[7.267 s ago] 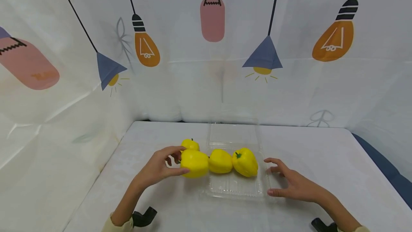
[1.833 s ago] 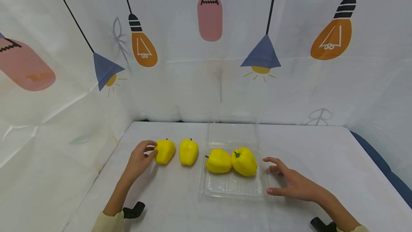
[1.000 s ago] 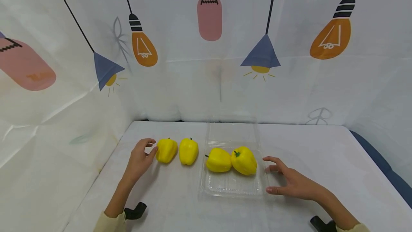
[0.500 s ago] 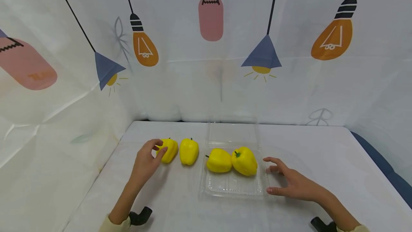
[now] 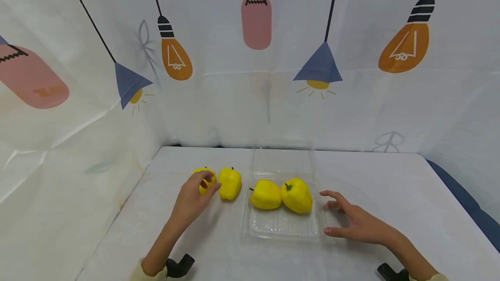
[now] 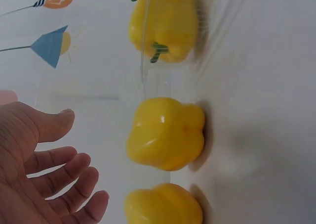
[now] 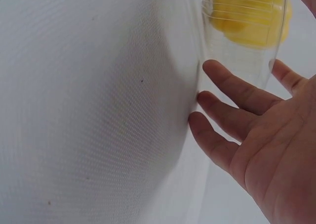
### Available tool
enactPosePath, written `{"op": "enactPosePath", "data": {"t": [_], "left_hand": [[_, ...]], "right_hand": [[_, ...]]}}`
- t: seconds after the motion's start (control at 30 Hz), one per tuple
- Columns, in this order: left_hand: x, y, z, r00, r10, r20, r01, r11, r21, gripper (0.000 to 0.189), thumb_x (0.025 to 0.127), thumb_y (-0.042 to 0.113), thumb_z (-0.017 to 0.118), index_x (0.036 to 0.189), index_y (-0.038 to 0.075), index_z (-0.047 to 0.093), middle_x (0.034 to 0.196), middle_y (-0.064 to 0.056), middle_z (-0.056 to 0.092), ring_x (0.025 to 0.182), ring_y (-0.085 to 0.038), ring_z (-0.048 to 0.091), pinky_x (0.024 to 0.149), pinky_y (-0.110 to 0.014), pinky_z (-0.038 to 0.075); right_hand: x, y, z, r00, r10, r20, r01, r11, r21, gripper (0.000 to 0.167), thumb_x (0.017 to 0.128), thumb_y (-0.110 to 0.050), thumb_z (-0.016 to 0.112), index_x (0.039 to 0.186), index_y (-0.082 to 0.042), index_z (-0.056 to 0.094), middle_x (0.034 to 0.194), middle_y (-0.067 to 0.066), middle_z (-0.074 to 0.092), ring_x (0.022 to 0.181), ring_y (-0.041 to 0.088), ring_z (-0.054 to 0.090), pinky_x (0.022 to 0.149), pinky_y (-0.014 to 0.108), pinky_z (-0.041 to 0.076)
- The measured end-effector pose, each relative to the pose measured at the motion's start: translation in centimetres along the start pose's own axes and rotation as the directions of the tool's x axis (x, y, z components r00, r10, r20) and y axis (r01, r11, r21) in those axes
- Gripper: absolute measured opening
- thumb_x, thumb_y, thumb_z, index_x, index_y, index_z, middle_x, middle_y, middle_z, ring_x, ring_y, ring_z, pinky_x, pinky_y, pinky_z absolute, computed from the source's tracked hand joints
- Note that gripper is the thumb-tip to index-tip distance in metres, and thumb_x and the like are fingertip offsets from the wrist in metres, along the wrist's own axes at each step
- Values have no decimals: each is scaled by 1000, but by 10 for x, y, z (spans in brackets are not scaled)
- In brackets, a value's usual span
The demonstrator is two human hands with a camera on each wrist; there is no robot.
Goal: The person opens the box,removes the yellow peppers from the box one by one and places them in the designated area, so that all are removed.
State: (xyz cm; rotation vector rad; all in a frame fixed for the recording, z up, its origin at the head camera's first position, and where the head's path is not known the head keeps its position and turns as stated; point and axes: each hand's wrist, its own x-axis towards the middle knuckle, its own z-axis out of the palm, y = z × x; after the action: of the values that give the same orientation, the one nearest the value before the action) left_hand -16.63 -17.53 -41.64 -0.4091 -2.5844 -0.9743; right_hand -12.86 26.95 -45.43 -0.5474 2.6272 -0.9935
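My left hand (image 5: 195,194) hovers with loosely bent fingers before two yellow bell peppers on the table, holding nothing. It partly covers the left bell pepper (image 5: 202,177) in the head view; its thumb tip overlaps the edge of the right bell pepper (image 5: 230,184). The left wrist view shows a gap between the hand (image 6: 54,169) and the nearer bell pepper (image 6: 166,134). Two more bell peppers, one (image 5: 266,194) with its stem leftward and another (image 5: 297,196), lie in a clear plastic box (image 5: 283,227). My right hand (image 5: 357,224) has spread fingers, fingertips at the box's right wall.
The box's transparent lid (image 5: 283,159) lies folded back behind it. A white cloth covers the table (image 5: 375,177). Behind rises a white curtain (image 5: 226,112) printed with lamps. A dark blue thing (image 5: 461,194) shows past the table's right edge.
Earlier my left hand gripped a bell pepper beside the box; that pepper now sits on the table. Since then the hand has left the left pepper and moved rightward. My right hand has stayed put.
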Motion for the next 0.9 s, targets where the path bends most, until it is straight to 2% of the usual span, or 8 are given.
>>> {"op": "enactPosePath", "data": {"t": [0.37,0.57,0.77,0.9], "left_hand": [[-2,23,15,996,-53,67,53,999,0,32,85,20,79,111,7,65,97,-4,65,85,-23,58,77,-41,53],[-2,33,21,994,-52,99,52,999,3,32,85,22,79,111,9,65,99,-1,65,88,-16,57,76,-36,52],[-2,40,28,990,-41,137,45,999,-26,30,86,24,78,110,10,65,98,0,65,89,-17,57,79,-37,52],[-1,45,32,986,-29,165,33,999,-21,34,87,28,77,112,9,65,99,1,66,88,-15,57,79,-33,52]], "right_hand": [[-1,1,0,1000,-2,-5,2,1000,-4,87,84,-47,76,151,-24,24,131,11,57,120,40,52,92,68,40],[-2,2,1,999,-42,-16,42,999,-10,87,85,-47,75,151,-23,24,130,10,58,119,39,53,92,67,41],[-2,3,1,998,-55,-15,54,998,-10,87,85,-47,74,151,-23,24,130,9,58,120,39,52,92,67,41],[-1,3,1,999,-46,-12,45,999,-9,87,85,-48,74,151,-23,24,131,9,58,120,39,52,92,67,40]]}}
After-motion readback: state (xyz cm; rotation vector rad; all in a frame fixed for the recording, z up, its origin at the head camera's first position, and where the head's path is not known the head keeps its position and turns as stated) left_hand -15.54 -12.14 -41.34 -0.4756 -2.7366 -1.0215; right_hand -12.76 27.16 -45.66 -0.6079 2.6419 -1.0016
